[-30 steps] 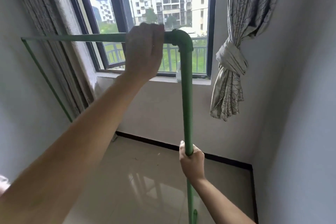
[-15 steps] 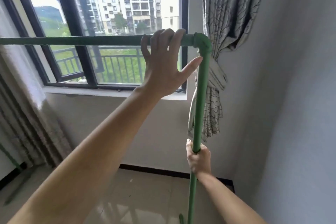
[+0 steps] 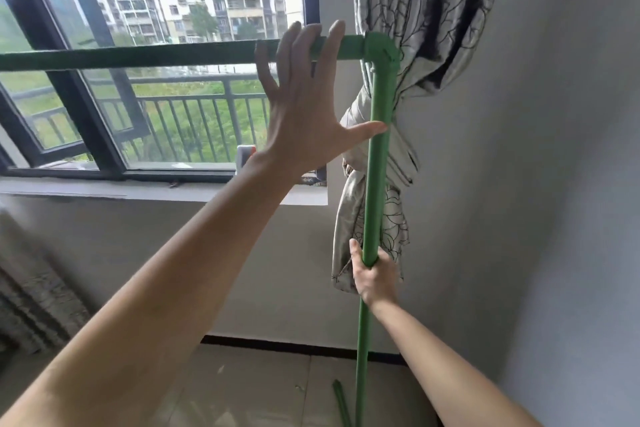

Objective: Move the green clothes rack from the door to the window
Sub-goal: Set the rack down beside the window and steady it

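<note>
The green clothes rack (image 3: pixel 377 163) stands right in front of the window (image 3: pixel 173 87). Its top bar runs level across the glass to an elbow joint at the right, and its right post drops to the floor. My left hand (image 3: pixel 301 114) is spread wide over the top bar near the elbow; the fingertips rest on the bar, the thumb touches the post, and nothing is gripped. My right hand (image 3: pixel 374 274) is wrapped around the post at about mid height. The rack's left end lies outside the frame.
A knotted patterned curtain (image 3: pixel 426 45) hangs just behind the post, against the grey right wall (image 3: pixel 554 184). A white sill (image 3: pixel 138 192) runs under the window. More curtain fabric (image 3: pixel 31 291) hangs at the left. Tiled floor (image 3: pixel 270 388) lies below, with a green foot bar near the post's base.
The rack has come up close to the window and shifted right toward the curtain. My left hand has loosened from a full grip on the top bar to spread fingers.
</note>
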Action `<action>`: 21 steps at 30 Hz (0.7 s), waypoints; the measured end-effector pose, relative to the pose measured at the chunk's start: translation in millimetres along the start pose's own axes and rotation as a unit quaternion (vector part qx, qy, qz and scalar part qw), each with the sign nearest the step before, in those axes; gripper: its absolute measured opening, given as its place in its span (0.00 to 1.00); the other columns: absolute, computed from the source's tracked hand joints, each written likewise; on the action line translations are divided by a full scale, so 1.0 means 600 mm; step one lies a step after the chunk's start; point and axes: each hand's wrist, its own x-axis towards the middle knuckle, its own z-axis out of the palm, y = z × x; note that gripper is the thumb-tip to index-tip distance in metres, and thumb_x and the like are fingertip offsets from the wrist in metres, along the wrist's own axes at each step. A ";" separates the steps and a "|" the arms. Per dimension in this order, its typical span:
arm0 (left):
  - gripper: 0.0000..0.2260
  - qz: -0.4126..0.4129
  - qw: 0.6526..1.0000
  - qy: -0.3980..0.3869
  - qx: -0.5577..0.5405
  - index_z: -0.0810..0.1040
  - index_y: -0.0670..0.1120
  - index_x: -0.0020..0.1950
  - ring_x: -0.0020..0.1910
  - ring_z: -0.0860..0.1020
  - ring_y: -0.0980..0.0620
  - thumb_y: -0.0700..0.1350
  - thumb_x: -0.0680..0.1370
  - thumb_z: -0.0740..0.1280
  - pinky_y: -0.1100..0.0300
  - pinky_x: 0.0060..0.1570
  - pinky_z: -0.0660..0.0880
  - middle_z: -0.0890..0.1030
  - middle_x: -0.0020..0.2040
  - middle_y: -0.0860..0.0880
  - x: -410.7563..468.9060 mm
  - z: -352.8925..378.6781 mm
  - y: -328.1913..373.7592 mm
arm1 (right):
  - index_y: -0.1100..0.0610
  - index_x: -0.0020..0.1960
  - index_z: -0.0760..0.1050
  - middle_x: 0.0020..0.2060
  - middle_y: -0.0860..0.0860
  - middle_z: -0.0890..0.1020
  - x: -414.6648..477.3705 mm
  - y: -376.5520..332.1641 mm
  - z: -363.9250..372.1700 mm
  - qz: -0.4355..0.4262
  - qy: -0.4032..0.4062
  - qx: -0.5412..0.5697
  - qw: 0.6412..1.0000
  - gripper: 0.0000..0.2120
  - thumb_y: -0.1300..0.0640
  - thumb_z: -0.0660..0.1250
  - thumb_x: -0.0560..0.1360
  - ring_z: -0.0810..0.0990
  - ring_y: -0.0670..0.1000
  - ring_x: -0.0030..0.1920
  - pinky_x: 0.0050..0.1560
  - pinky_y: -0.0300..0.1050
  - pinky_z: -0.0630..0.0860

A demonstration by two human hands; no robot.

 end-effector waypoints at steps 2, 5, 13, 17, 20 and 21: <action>0.54 -0.008 1.000 0.000 0.012 0.59 0.46 0.76 0.74 0.59 0.40 0.80 0.61 0.62 0.32 0.72 0.49 0.65 0.72 0.40 0.025 0.039 -0.002 | 0.54 0.27 0.66 0.18 0.47 0.71 0.053 0.003 0.001 0.001 -0.015 0.000 1.000 0.24 0.44 0.68 0.76 0.72 0.44 0.20 0.22 0.33 0.65; 0.53 -0.022 0.999 -0.004 0.034 0.59 0.47 0.76 0.74 0.59 0.40 0.80 0.61 0.62 0.34 0.72 0.50 0.66 0.72 0.40 0.053 0.088 -0.006 | 0.53 0.28 0.64 0.19 0.46 0.70 0.122 0.017 0.013 -0.004 -0.042 0.012 0.999 0.23 0.44 0.68 0.75 0.70 0.45 0.18 0.23 0.36 0.65; 0.52 -0.040 0.998 0.011 0.052 0.60 0.47 0.75 0.75 0.59 0.42 0.81 0.62 0.61 0.33 0.72 0.49 0.66 0.72 0.42 0.082 0.161 -0.025 | 0.51 0.34 0.67 0.23 0.46 0.72 0.191 0.048 0.020 -0.110 -0.124 -0.050 0.985 0.25 0.28 0.58 0.70 0.71 0.43 0.20 0.25 0.45 0.75; 0.50 -0.052 0.997 0.055 0.034 0.63 0.45 0.74 0.75 0.60 0.41 0.79 0.64 0.62 0.30 0.71 0.50 0.68 0.71 0.41 0.076 0.166 -0.008 | 0.55 0.47 0.72 0.33 0.49 0.79 0.169 0.075 0.006 -0.092 -0.147 -0.140 0.975 0.29 0.28 0.59 0.70 0.80 0.50 0.32 0.31 0.46 0.78; 0.47 -0.094 0.992 0.086 0.003 0.67 0.45 0.71 0.74 0.60 0.41 0.77 0.63 0.65 0.32 0.72 0.48 0.69 0.69 0.42 0.076 0.161 -0.003 | 0.57 0.54 0.72 0.43 0.54 0.84 0.130 0.086 0.017 -0.050 -0.152 -0.229 0.960 0.24 0.36 0.63 0.74 0.84 0.57 0.43 0.38 0.47 0.76; 0.46 -0.100 0.992 0.082 0.001 0.67 0.45 0.70 0.74 0.60 0.41 0.76 0.63 0.66 0.32 0.72 0.47 0.69 0.69 0.41 0.079 0.161 0.000 | 0.57 0.54 0.72 0.43 0.55 0.85 0.125 0.084 0.022 -0.032 -0.138 -0.228 0.963 0.21 0.40 0.64 0.76 0.84 0.59 0.45 0.40 0.49 0.79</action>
